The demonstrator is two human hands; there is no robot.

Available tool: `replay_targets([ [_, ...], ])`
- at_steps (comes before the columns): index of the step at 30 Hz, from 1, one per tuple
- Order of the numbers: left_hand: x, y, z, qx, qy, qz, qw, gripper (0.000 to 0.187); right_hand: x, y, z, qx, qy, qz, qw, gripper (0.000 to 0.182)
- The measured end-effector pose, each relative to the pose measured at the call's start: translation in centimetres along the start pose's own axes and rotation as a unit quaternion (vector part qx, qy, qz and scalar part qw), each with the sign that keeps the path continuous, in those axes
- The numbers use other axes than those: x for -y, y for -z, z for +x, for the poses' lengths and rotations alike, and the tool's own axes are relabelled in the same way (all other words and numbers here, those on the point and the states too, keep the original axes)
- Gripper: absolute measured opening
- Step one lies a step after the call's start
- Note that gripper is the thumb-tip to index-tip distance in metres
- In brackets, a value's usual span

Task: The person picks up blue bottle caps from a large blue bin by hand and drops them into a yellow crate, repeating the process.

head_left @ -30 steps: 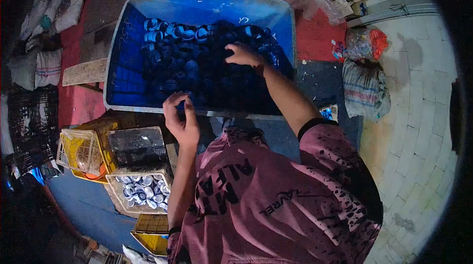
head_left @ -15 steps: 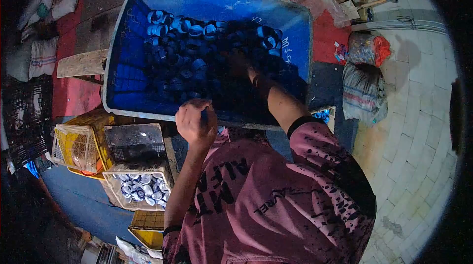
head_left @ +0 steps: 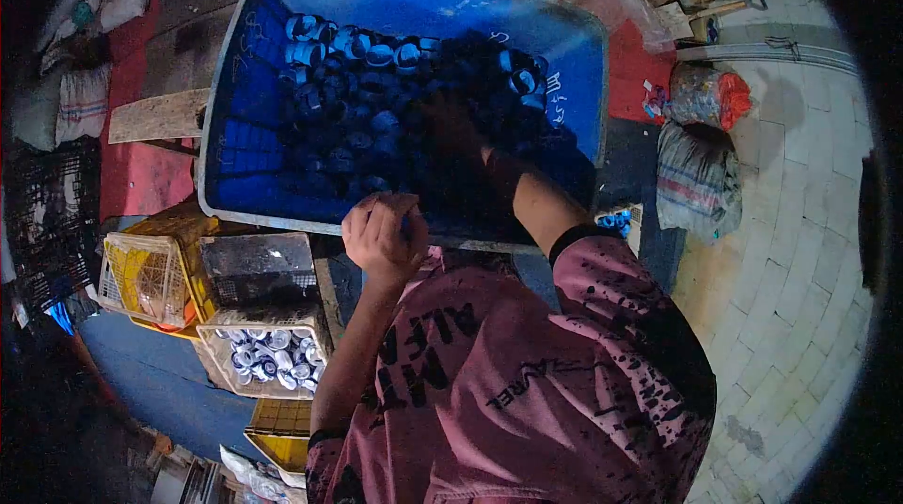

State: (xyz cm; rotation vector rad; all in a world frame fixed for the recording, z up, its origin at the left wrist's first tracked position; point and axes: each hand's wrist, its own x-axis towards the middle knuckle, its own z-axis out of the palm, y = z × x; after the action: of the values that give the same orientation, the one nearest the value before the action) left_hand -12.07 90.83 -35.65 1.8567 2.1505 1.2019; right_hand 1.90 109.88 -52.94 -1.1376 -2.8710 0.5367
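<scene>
You've got a bright blue tub (head_left: pixel 564 71) of dark blue caps (head_left: pixel 367 118), yellow crates (head_left: pixel 141 278), and your pink shirt (head_left: pixel 527 391) is spattered with black.

R hand (head_left: pixel 450 133) lost in shadow in blue tub (head_left: pixel 574 81); L hand (head_left: pixel 381 236) grip unclear

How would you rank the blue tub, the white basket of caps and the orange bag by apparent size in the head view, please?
1. blue tub, by far the largest.
2. white basket of caps.
3. orange bag, though it lies farther away, so this is unsure.
</scene>
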Motion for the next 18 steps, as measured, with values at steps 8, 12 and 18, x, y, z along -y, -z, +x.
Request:
replay_targets([
  [8, 0.5, -0.2, -0.6, 0.004, -0.019, 0.027, 0.999, 0.024, 0.8, -1.0, 0.9, 0.028, 0.018, 0.158, 0.987, 0.069],
  [12, 0.5, -0.4, -0.6, -0.008, -0.023, 0.02, 0.999, 0.025, 1.3, -1.6, 0.2, -0.024, 0.013, 0.138, 0.99, 0.069],
  [18, 0.9, -0.6, -0.9, -0.013, -0.04, 0.023, 0.999, 0.026, -1.1, -4.0, 0.1, 0.039, 0.008, 0.207, 0.978, 0.062],
])
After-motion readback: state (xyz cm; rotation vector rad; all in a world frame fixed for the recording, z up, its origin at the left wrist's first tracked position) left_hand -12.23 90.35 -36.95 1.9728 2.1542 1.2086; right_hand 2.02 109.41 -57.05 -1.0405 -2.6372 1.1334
